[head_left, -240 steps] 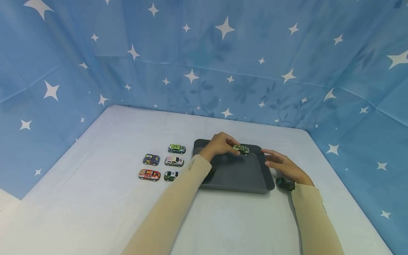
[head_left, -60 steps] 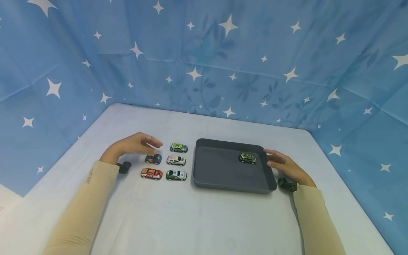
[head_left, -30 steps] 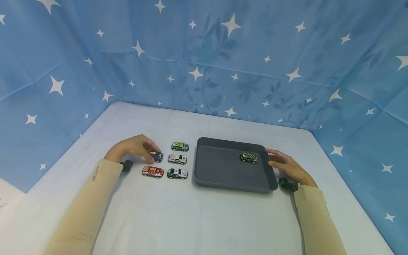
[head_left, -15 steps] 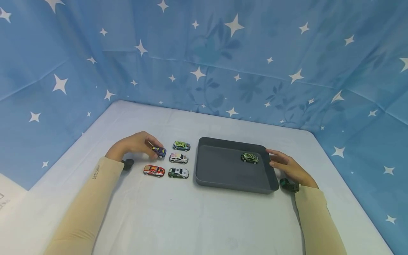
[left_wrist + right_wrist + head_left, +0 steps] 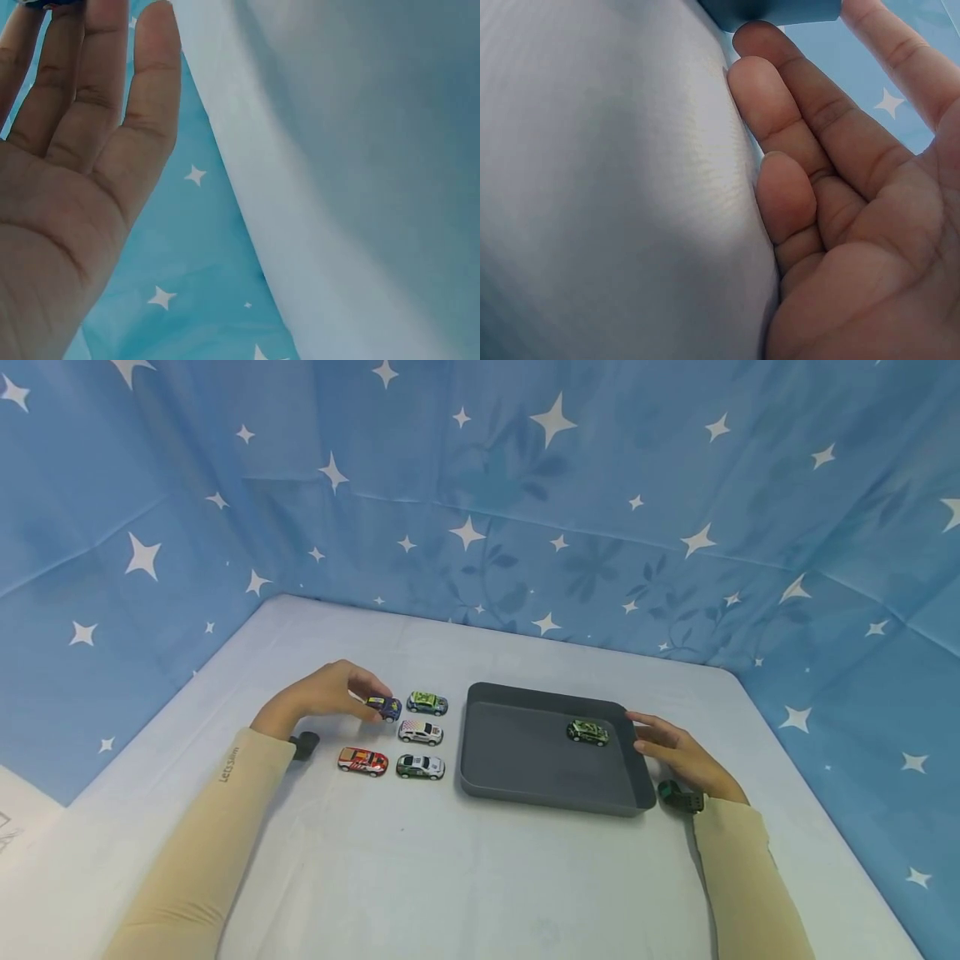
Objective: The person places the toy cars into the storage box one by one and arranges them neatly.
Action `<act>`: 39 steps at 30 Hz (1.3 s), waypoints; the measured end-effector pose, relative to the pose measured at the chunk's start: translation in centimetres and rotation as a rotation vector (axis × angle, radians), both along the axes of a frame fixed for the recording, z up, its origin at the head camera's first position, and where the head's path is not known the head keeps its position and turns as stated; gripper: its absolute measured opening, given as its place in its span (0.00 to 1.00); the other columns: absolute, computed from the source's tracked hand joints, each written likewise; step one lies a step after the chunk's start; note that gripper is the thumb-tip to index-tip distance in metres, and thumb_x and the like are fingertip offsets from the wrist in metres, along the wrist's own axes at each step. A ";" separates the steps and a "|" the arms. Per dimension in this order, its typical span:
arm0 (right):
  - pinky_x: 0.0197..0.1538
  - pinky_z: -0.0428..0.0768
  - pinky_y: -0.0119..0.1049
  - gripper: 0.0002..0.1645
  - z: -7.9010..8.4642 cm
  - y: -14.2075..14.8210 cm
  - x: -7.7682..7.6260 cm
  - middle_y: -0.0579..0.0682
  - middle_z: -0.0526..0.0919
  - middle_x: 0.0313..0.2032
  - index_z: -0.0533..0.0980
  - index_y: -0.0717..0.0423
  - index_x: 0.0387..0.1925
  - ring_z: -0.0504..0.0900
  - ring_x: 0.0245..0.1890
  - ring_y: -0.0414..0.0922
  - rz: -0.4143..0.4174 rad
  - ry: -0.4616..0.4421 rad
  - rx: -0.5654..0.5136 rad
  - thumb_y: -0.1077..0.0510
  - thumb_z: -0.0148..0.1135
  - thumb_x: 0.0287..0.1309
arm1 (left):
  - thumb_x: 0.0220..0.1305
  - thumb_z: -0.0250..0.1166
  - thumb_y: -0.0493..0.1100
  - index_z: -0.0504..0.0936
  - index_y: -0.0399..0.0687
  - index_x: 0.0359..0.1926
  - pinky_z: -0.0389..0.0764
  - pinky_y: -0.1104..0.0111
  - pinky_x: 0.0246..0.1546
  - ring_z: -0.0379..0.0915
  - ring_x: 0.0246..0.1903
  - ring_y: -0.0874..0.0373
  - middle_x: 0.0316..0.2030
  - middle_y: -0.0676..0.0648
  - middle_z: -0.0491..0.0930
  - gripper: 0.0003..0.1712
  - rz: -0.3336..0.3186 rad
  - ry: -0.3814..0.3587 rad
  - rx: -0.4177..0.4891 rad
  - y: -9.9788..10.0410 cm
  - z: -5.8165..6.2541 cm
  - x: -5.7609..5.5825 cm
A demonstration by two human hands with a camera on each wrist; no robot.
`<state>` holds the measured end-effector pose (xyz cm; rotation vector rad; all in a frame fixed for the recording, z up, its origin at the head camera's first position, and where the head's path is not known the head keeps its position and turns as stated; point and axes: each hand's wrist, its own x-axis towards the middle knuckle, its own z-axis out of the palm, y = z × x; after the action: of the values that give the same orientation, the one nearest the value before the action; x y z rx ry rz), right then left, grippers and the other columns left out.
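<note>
One blue backdrop [image 5: 487,485], patterned with white stars, spans left to right behind a white tabletop [image 5: 480,877].

Items, left to right:

One beige left sleeve [image 5: 180,852], small lettering near the cuff. One dark wrist device [image 5: 304,745] at its end.

Left hand [image 5: 326,690]: thumb and fingertips pinch one dark blue toy car [image 5: 386,708] with yellow markings, just left of the yellow-green car. Whether the blue car touches the tabletop cannot be told.

One red toy car [image 5: 362,761], orange-tan at its rear, stands in front of the left hand, near the viewer.

Three toy cars form a column left of the tray: one white and dark green [image 5: 420,767], nearest; one white with a pink patterned rear [image 5: 420,732], middle; one yellow-green and blue [image 5: 427,702], farthest.

One dark grey rectangular tray [image 5: 517,760]. One green camouflage toy car [image 5: 587,732] stands inside, toward the right wall.

Right hand [image 5: 684,757]: loosely extended, fingertips touching the tray's right wall outside, gripping nothing.

One dark wristband [image 5: 681,798] and one beige right sleeve [image 5: 750,877].
</note>
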<state>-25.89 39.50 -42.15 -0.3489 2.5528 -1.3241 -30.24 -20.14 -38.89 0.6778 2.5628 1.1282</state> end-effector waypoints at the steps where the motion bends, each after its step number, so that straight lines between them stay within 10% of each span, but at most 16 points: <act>1: 0.74 0.51 0.81 0.42 0.0 0.0 0.0 0.71 0.51 0.83 0.56 0.62 0.84 0.52 0.80 0.76 0.001 -0.002 -0.005 0.55 0.62 0.80 | 0.62 0.81 0.40 0.90 0.40 0.57 0.73 0.38 0.67 0.82 0.59 0.41 0.52 0.44 0.90 0.22 0.000 0.002 0.001 0.1 0.0 0.0; 39: 0.74 0.51 0.81 0.42 -0.1 0.1 -0.2 0.71 0.51 0.83 0.56 0.63 0.84 0.52 0.80 0.75 0.018 0.010 -0.021 0.56 0.61 0.80 | 0.61 0.81 0.38 0.90 0.42 0.54 0.84 0.49 0.59 0.83 0.55 0.48 0.48 0.48 0.90 0.20 -0.101 0.049 0.086 6.2 3.8 0.4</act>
<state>-26.09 39.63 -42.25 -0.3830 2.5390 -1.3471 -29.83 -13.99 -35.06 0.8549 2.5007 1.2083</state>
